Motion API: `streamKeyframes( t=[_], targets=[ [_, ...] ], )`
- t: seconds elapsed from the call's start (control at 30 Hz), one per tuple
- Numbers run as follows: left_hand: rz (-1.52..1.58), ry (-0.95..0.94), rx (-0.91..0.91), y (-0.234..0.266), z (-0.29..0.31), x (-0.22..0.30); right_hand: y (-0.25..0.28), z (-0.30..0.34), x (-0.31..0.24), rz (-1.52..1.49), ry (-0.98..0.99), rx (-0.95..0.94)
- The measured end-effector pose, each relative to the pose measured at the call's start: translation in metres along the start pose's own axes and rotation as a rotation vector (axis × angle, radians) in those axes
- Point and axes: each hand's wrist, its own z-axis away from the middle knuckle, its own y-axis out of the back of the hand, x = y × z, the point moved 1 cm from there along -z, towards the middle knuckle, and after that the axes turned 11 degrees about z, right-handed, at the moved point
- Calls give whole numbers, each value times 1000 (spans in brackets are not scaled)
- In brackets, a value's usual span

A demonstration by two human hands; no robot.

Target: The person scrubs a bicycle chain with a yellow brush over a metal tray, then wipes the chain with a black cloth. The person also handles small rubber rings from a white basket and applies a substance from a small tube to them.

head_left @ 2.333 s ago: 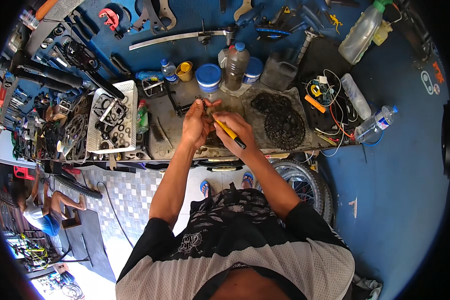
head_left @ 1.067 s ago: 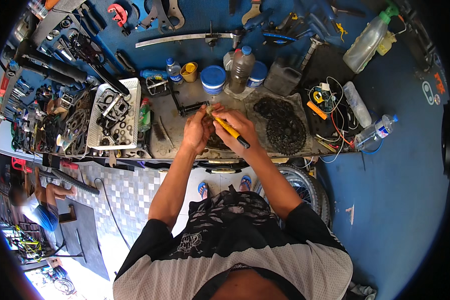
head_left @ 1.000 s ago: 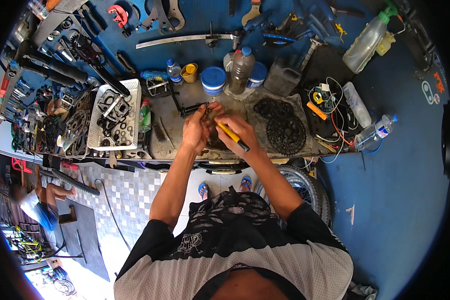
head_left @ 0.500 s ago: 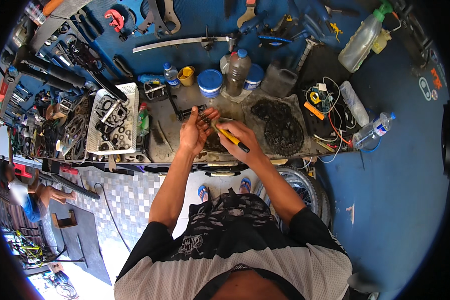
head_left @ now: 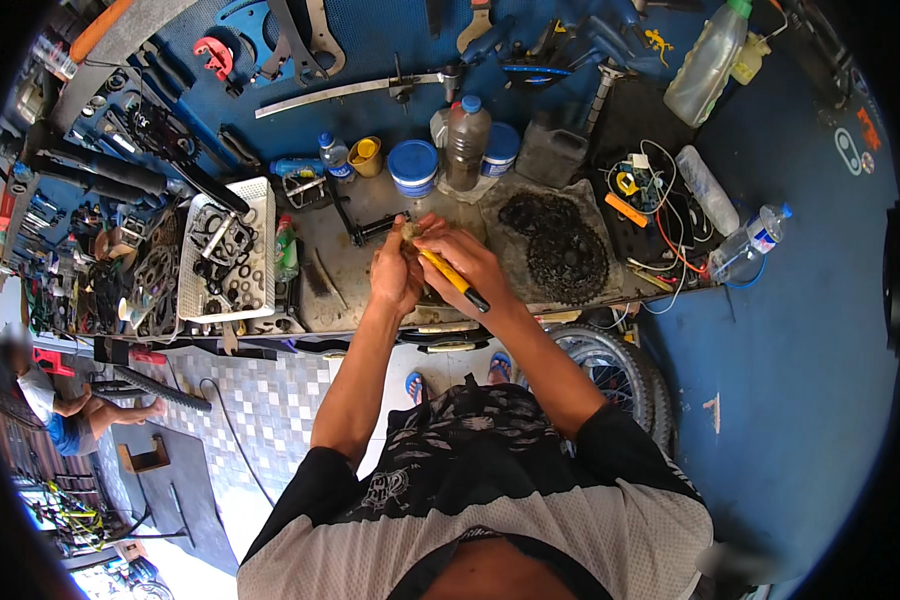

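Note:
My right hand (head_left: pixel 462 262) grips a yellow-handled brush (head_left: pixel 448 275) with a black end, its pale bristle tip pointing into my other hand. My left hand (head_left: pixel 397 272) is curled palm up just beside it, fingers bent around something I cannot make out; the brush tip and the right fingers cover it. Both hands meet above the front part of the workbench (head_left: pixel 320 312). Just beyond the left fingers lies a crank arm with a pedal spindle (head_left: pixel 370 230). Greasy black chainrings (head_left: pixel 565 250) rest on a dirty cloth (head_left: pixel 495 215) to the right.
A white basket (head_left: pixel 186 290) of metal parts stands at the left, near a green bottle (head_left: pixel 286 250). Blue-lidded tubs (head_left: pixel 412 165) and a dark plastic bottle (head_left: pixel 467 145) line the back. Wires (head_left: pixel 660 225) lie at the right. A person (head_left: pixel 55 405) sits at far left.
My left fingers have curled in from a spread palm that showed a small dark metal part. The right hand has brought the brush tip up against them.

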Motion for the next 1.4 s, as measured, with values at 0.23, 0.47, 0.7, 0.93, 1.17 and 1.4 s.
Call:
streamKeyframes(
  t=[0.23,0.47,0.7,0.93,1.17,1.4],
  targets=[
    [-121,-75,92,3,5,5,2,5,3,-66,-58,-64],
    [-108,-159,94,-1,9,6,-6,4,6,-58,-17,-40],
    [-210,-93,66,1,6,7,-6,5,8,-37,-53,1],
    [-84,-114,103,10,6,11,-4,11,25,-183,-206,-19],
    [-145,-92,93,8,4,1,-7,-4,9,187,-427,-171],
    [-245,-136,138,2,5,-10,-7,-3,16,351,-470,-315]
  ],
)
